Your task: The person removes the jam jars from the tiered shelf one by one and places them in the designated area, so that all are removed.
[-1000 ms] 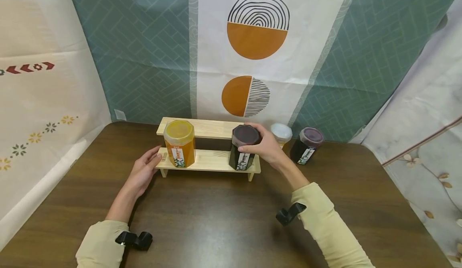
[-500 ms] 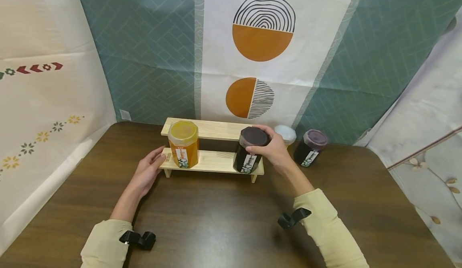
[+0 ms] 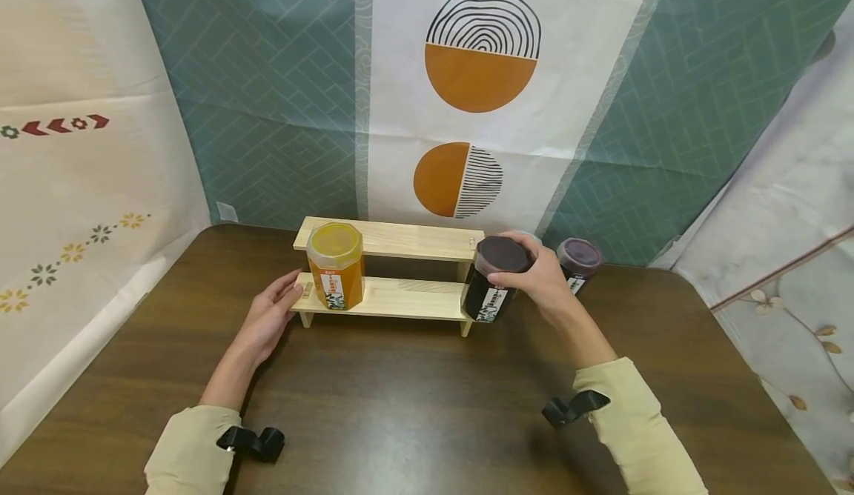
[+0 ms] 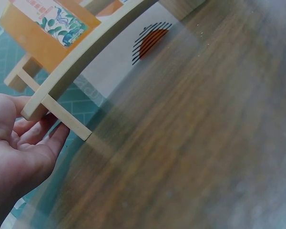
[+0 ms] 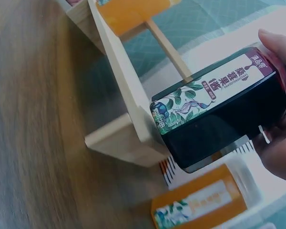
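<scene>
The right hand (image 3: 545, 278) wraps snugly round the dark jar (image 3: 487, 287) at the three o'clock end of the wooden shelf (image 3: 400, 240), while the left hand (image 3: 268, 317) grips its eight o'clock corner near the orange jar (image 3: 336, 271).

Both arms reach forward, hands well apart. Bare left hand (image 3: 270, 308): thumb above, fingers curled underneath, gripping; palm turned inward and upward in the wrist view. Behind it, left forearm (image 3: 227, 373) slants back and outward to a pale-yellow cloth sleeve (image 3: 190, 447), black wrist mount (image 3: 252, 444) on the inner side.

Bare right hand (image 3: 543, 280): holding in a wide grasp, thumb on the near side, other fingers partly hidden beyond. Right forearm (image 3: 587, 339) angles back, outward, same sleeve colour, matching mount.
</scene>
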Demonstrator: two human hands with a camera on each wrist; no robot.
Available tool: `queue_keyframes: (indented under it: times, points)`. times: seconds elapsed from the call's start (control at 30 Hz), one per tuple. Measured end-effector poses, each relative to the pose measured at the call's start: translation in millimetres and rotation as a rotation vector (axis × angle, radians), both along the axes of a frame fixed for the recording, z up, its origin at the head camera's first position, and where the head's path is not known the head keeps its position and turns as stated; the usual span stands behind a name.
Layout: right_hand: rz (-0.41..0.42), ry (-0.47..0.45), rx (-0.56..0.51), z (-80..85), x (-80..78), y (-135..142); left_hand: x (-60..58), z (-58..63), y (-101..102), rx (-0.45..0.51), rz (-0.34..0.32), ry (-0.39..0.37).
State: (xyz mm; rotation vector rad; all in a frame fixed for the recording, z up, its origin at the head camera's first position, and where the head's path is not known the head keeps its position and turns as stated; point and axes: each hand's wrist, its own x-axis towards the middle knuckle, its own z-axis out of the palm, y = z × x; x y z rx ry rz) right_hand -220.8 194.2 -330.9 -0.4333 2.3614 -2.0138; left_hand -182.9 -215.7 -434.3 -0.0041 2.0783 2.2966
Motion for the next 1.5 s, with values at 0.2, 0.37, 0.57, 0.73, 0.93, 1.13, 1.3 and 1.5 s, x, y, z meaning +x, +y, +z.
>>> queue_keyframes:
  times: [0.2, 0.37, 0.57, 0.73, 0.93, 1.13, 1.3, 1.5]
  points:
    - [-0.012, -0.037, 0.030, 2.9, 3.7, 22.0, 0.0, 0.2, -1.2, 0.013, -0.003, -0.005]
    - [-0.019, -0.055, 0.066, -0.1, 7.0, 36.9, -0.1, 0.6, -1.2, 0.005, -0.005, -0.005]
    - [-0.022, -0.062, 0.090, -14.9, 6.9, 49.6, 0.3, 0.4, -0.8, -0.003, -0.002, -0.005]
    - [-0.024, -0.061, 0.130, -29.7, 5.3, 55.2, 0.9, 0.4, -1.8, -0.012, -0.007, -0.005]
    - [-0.026, -0.083, 0.119, -41.2, 2.9, 58.8, 0.5, 0.1, -1.5, -0.004, -0.010, -0.001]
    - [-0.001, -0.092, 0.077, -45.3, 5.4, 59.6, 0.4, 2.1, -0.7, 0.004, -0.012, -0.003]
    - [0.066, -0.059, 0.117, -37.2, 5.3, 59.4, 0.5, 2.1, -1.4, 0.010, -0.005, 0.005]
    - [0.041, 0.046, 0.146, -18.6, 11.0, 51.3, -1.0, -1.5, -2.4, 0.007, -0.007, 0.006]
